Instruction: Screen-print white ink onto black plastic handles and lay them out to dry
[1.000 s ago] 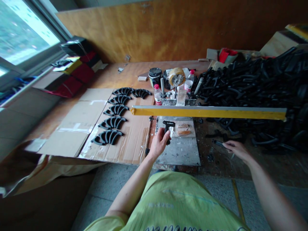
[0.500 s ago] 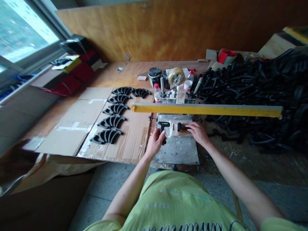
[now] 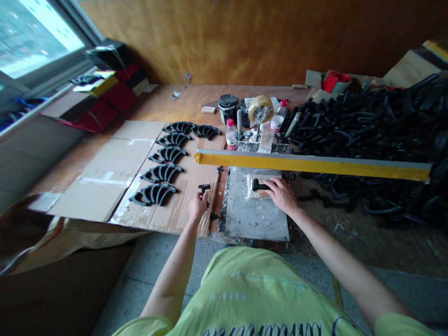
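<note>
I see black handles in rows (image 3: 174, 152); a heap (image 3: 364, 126) remains.
Left fingers (image 3: 200, 199) wrap one handle (image 3: 204, 187); right fingers (image 3: 275, 184) pinch a second handle (image 3: 259, 185).

Daylight enters through a window (image 3: 42, 39) at left, beside a brown wooden panel (image 3: 210, 46) above grey flooring (image 3: 129, 284).
</note>
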Demonstrator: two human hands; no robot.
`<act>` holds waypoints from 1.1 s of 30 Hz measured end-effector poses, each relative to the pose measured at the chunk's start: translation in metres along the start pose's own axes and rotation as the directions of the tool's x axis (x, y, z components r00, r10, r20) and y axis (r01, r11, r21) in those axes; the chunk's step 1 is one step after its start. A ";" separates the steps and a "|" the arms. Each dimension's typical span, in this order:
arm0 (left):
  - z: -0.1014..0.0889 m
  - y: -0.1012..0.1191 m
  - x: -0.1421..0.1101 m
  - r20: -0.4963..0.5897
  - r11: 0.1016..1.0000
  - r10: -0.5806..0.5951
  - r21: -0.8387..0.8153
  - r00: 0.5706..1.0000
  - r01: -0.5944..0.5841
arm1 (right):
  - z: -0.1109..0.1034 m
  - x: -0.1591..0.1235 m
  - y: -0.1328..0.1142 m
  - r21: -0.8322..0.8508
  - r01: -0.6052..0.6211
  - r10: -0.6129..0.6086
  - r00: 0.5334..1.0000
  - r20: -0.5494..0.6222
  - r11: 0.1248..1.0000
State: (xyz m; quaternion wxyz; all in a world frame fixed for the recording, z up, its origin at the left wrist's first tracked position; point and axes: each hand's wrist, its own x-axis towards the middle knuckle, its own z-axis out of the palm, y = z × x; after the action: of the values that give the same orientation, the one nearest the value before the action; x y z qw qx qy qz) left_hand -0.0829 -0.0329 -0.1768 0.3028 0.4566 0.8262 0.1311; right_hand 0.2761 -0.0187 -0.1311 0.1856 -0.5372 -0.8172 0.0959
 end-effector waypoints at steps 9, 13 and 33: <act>0.002 0.008 -0.016 -0.256 0.954 0.238 0.245 0.937 -0.175 | -0.006 0.010 0.030 -0.006 0.088 -0.085 0.977 0.196 0.996; 0.022 0.057 -0.038 -0.115 0.706 0.705 0.213 0.700 -0.676 | -0.005 0.010 0.035 0.022 0.095 -0.098 0.970 0.223 0.995; 0.065 0.113 -0.036 0.187 0.503 0.830 0.155 0.525 -0.850 | 0.002 0.008 0.031 0.007 -0.022 0.019 0.970 0.242 1.000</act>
State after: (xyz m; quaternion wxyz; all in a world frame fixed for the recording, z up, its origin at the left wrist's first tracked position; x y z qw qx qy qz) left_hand 0.0486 -0.0051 -0.1583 0.1825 0.8365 0.4956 0.1461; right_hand 0.2986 0.0011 -0.1427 0.0860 -0.5290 -0.8277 0.1665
